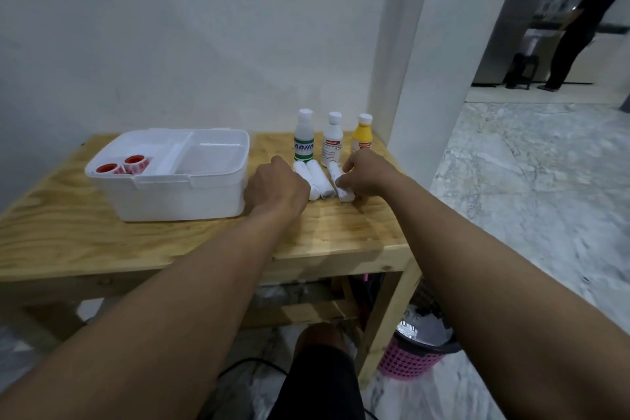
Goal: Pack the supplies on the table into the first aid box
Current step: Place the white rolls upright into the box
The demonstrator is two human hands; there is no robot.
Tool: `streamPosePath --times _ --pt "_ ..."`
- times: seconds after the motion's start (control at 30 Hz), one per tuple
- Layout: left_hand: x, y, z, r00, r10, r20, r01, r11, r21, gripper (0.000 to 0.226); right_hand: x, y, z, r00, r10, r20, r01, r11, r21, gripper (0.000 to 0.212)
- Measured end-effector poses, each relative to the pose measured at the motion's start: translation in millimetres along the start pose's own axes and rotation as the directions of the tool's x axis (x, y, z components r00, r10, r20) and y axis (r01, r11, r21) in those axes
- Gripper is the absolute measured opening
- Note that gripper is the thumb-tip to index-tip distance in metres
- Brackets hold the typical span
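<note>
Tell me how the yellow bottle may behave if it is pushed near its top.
The yellow bottle stands upright, tall and narrow, so a high push would probably tip it. It looks like smooth plastic, likely stiff and perhaps slippery. Once down, its round body could roll on the table.

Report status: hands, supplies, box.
Right hand pinches right bandage roll; left hand on left bandage roll, grip hidden. Two tape rolls in first aid box; three bottles standing. Nothing blocking.
</note>
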State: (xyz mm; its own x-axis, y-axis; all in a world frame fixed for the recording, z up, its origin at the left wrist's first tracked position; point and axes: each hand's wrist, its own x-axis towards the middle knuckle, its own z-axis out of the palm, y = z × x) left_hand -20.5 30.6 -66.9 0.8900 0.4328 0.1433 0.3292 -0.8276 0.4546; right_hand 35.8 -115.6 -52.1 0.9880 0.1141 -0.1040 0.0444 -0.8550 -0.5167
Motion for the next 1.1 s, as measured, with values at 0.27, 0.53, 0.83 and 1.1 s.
streamPosePath --times 0.27,0.53,0.83,1.1 --pt "5.7 1.2 -2.2 1.000 -0.019 0.022 0.019 0.999 0.037 0.021 -7.9 2.1 -2.5 1.000 0.018 0.001 -0.018 1.000 0.015 0.041" --pt "-2.1 8.0 -6.3 0.998 -0.061 -0.010 0.060 0.994 -0.088 0.021 -15.9 3.2 -13.2 0.999 0.001 -0.039 -0.001 1.000 0.020 0.040" --pt "-11.5 23.4 -35.8 0.998 -0.070 0.007 0.068 0.937 -0.343 0.023 -34.9 -7.6 -31.4 0.987 -0.018 -0.162 0.028 0.998 0.060 0.047" --pt "3.5 1.6 -85.1 0.994 -0.032 -0.108 -0.013 0.921 -0.389 0.037 -52.3 -54.8 -49.2 0.981 -0.075 -0.179 0.102 0.984 0.147 0.054"
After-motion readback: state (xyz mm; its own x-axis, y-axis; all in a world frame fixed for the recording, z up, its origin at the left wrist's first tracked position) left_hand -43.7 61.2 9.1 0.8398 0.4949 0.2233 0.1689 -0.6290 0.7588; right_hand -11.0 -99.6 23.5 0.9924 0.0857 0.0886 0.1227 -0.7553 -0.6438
